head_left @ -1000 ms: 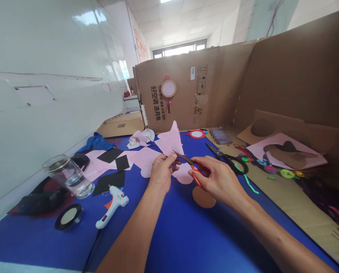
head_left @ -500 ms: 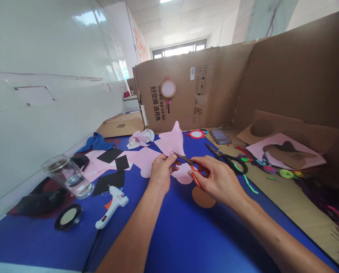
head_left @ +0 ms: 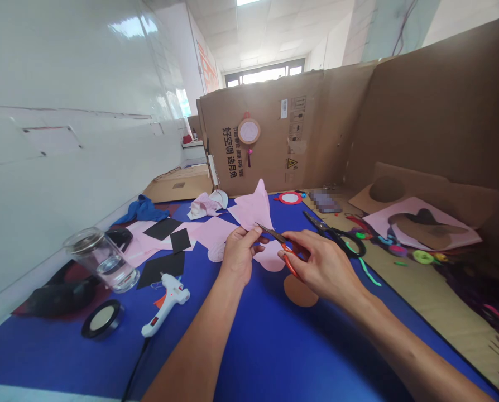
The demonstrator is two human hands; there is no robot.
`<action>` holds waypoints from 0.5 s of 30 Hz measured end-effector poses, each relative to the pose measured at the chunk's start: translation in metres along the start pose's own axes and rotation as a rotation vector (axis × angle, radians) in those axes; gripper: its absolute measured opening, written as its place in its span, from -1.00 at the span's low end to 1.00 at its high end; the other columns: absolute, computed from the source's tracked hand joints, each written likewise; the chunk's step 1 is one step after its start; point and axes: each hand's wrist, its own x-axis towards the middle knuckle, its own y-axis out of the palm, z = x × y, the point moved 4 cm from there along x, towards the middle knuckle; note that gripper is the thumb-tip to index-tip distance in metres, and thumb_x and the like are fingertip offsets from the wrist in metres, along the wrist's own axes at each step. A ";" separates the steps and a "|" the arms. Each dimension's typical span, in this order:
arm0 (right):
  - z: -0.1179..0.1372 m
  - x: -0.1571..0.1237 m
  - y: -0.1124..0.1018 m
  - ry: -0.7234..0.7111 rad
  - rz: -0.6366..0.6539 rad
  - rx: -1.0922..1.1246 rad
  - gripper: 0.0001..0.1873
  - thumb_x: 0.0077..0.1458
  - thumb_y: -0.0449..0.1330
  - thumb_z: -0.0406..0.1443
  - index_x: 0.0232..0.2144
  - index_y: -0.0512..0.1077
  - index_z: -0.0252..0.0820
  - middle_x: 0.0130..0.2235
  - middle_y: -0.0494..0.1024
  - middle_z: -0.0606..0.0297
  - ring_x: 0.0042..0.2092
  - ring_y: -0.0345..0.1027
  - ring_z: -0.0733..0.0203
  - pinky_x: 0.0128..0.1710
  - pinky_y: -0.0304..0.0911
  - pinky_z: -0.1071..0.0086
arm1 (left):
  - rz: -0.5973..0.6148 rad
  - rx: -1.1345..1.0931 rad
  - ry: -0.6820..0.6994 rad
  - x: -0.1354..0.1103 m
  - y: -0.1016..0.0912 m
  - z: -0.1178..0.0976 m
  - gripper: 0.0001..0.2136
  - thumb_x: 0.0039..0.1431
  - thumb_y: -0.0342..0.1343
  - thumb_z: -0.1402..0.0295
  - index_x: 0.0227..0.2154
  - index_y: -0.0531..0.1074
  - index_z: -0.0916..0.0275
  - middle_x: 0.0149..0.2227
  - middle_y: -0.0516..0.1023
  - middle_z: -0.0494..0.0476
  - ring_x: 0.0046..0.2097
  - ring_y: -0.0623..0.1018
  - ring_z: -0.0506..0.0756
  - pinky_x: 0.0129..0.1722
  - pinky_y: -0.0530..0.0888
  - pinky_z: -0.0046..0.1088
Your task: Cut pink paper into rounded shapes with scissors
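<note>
My left hand point(head_left: 240, 251) pinches the lower edge of a pink sheet of paper point(head_left: 253, 207), which stands up above the fingers. In my right hand point(head_left: 318, 259) is a pair of orange-handled scissors point(head_left: 290, 261), my fingers closed round the handles. The blades point left and meet the paper's lower edge beside my left thumb; how far they are parted is too small to tell. Below the hands lie a pink rounded paper piece point(head_left: 272, 259) and a brown disc point(head_left: 301, 291), the disc partly under my right hand.
On the left are a white glue gun point(head_left: 168, 306), a roll of tape point(head_left: 102, 319), a glass jar of water point(head_left: 107, 262) and black squares point(head_left: 180, 240). Black-handled scissors point(head_left: 337, 237) lie right. A cardboard wall point(head_left: 316, 128) stands behind, and pink paper with cutouts point(head_left: 454, 234) lies far right.
Hardly anything differs. Both hands, the scissors and the pink sheet keep the same pose, and the whole view has shifted very slightly.
</note>
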 end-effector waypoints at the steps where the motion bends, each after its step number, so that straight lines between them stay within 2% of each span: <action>1: 0.000 0.000 0.000 0.000 0.005 0.010 -0.69 0.24 0.23 -0.21 -0.01 0.63 -0.09 -0.29 0.59 0.27 -0.28 0.48 0.09 -0.33 0.26 0.29 | -0.004 -0.002 -0.002 0.000 0.000 0.000 -0.69 -0.18 0.51 0.23 -0.43 0.57 0.27 -0.37 0.64 0.12 -0.41 0.56 0.02 -0.44 0.39 -0.50; 15: 0.001 0.001 0.000 0.020 0.011 0.062 -0.69 0.24 0.22 -0.20 -0.04 0.65 -0.11 -0.30 0.59 0.26 -0.31 0.46 0.09 -0.32 0.27 0.28 | 0.000 -0.030 -0.028 -0.001 0.002 0.003 -0.69 -0.20 0.51 0.23 -0.42 0.59 0.29 -0.34 0.67 0.16 -0.42 0.54 0.00 -0.44 0.38 -0.51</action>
